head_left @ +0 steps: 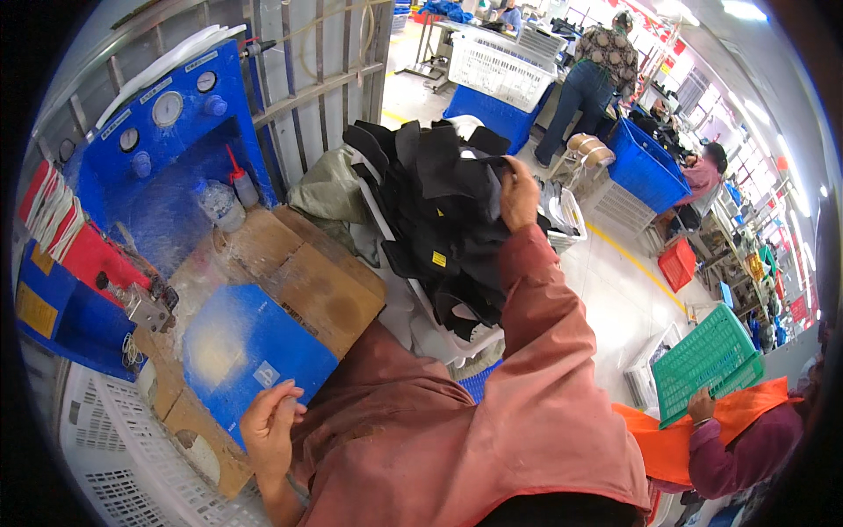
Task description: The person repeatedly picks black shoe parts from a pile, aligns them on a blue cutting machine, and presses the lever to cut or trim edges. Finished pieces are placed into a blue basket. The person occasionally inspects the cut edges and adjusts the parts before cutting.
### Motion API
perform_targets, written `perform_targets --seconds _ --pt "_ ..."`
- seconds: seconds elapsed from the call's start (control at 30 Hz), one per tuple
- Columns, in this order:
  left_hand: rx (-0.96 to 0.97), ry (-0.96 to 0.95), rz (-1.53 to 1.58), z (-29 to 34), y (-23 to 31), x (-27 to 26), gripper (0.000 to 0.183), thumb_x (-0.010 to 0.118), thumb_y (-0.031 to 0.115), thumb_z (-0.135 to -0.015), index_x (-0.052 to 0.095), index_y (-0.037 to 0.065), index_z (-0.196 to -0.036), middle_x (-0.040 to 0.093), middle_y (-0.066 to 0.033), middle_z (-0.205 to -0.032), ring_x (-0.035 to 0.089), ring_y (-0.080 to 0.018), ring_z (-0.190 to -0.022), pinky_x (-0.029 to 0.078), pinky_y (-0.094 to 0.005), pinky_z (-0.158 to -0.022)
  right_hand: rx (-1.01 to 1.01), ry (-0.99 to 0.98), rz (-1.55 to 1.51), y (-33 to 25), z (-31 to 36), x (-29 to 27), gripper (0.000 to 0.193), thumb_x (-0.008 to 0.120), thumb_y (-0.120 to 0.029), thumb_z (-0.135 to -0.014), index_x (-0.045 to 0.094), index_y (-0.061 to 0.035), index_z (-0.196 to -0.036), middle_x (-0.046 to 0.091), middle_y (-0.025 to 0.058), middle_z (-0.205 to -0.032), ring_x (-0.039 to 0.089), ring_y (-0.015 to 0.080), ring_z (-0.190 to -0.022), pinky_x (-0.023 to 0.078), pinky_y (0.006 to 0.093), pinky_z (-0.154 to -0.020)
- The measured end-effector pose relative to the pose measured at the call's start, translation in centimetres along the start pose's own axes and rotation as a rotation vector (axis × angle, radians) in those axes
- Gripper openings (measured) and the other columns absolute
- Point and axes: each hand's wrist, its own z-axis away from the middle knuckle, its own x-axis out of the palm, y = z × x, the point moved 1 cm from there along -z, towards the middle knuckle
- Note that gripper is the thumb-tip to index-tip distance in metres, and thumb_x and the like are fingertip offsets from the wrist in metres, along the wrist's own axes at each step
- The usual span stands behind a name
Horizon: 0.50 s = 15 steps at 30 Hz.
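My right hand [518, 195] reaches out to a heap of black fabric pieces [448, 189], its fingers closed on the edge of one piece at the heap's right side. The heap fills a white basket [424, 307] and rises above its rim. A few pieces carry small yellow labels. My left hand [270, 430] hovers by the near edge of a blue board [294, 338], fingers loosely bent with nothing visible in them. Pale powder covers part of that board, which lies on brown cardboard [329, 294] before a blue machine [158, 202] with round gauges.
A clear bottle [219, 206] and a red-nozzled bottle [243, 183] stand inside the machine. A red arm wound with cord [66, 220] juts out at left. A person at right holds a green basket [702, 360]. Blue bins [645, 162] and another worker [597, 79] are farther off.
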Motion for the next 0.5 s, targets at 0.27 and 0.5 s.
perform_targets --seconds 0.27,0.5 --pt "-0.193 -0.18 0.689 -5.4 -1.4 6.3 0.053 0.06 0.012 -0.1 0.04 -0.003 -0.147 0.056 -0.0203 -0.137 0.059 -0.0287 -0.121 0.055 -0.0414 -0.095 -0.471 -0.134 -0.364 -14.1 6.5 -4.6 0.043 0.048 0.013 -0.076 0.065 0.0035 -0.114 0.066 0.0209 -0.123 0.059 0.0389 -0.125 0.043 0.0439 -0.109" --pt "-0.243 -0.075 1.15 -1.9 -4.9 1.3 0.044 0.063 0.014 -0.099 0.05 0.001 -0.139 0.061 -0.0128 -0.132 0.061 -0.0261 -0.12 0.052 -0.0422 -0.101 -0.602 -0.717 -0.957 -23.9 18.4 0.5 0.044 0.052 0.009 -0.077 0.063 0.0024 -0.119 0.062 0.0215 -0.13 0.056 0.0415 -0.128 0.043 0.0468 -0.109"
